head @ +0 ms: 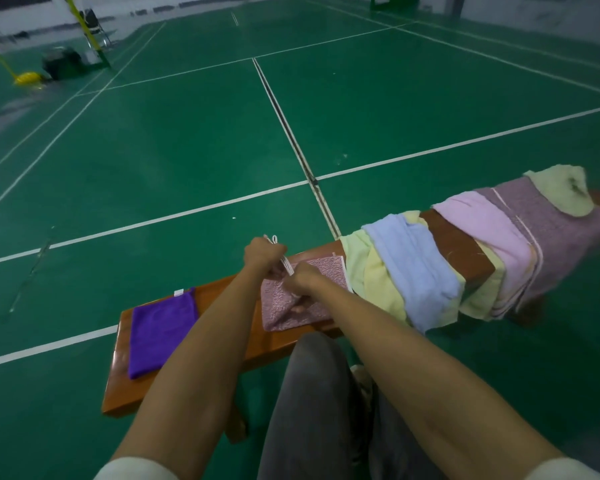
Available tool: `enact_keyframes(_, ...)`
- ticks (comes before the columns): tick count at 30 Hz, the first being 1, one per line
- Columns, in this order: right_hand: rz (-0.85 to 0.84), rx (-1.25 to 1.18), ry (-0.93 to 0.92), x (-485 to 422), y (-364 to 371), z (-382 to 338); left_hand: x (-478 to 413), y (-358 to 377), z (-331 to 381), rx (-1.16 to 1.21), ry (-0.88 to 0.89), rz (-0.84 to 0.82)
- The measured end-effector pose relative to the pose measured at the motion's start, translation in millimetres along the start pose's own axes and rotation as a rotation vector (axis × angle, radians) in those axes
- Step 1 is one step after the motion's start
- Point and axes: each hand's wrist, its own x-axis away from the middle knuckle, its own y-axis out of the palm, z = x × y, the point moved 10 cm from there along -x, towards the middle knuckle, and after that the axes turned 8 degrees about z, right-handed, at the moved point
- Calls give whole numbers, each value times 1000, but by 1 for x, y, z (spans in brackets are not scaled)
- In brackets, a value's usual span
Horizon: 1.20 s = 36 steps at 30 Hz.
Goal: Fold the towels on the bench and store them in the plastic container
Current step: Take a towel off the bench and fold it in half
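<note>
A pink speckled towel (305, 292) of thin printed cloth lies flat on the glossy orange-brown wooden counter (201, 344), at the centre of the view, its white-trimmed edge bunched up at its 11 o'clock corner. The left hand (262, 254) has its fingers curled round that bunched white edge, lifting it off the cloth. The right hand (303, 280), just beside it at 4 o'clock, pinches the same towel, fingers curled into the fabric.

At 8 o'clock from the hands, a plush purple towel (160, 336) lies folded into a neat rectangle with a small white tag at its far corner. At 3 o'clock, unfolded terry towels drape over the counter: a pale yellow towel (371, 282), a light blue towel (413, 261), a pink towel (482, 223) and a mauve speckled towel (551, 230).

The counter stands on a green sports-court floor (187, 150) marked with white lines. Grey trousers (312, 403) show below.
</note>
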Motion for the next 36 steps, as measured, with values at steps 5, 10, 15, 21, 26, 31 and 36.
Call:
enact_keyframes(5, 0, 63, -18, -1, -26, 13, 9, 22, 21, -4, 39, -38)
enact_keyframes(10, 17, 61, 15, -3, -48, 28, 16, 43, 39, -16, 87, -50)
enact_keyframes(15, 61, 98, 1, -10, -61, 41, 21, 66, 50, -15, 105, -85)
enact_keyframes(21, 90, 129, 35, -20, -70, 62, 28, 88, 58, -54, 128, -110)
enact_keyframes(26, 101, 195, 57, -24, -73, 75, 33, 105, 59, -105, 161, -157)
enact_keyframes(31, 127, 282, 26, -34, -70, 83, 32, 123, 50, -105, 169, -235)
enact_keyframes(36, 111, 366, 46, -40, -63, 93, 15, 93, 31, -155, 148, -25)
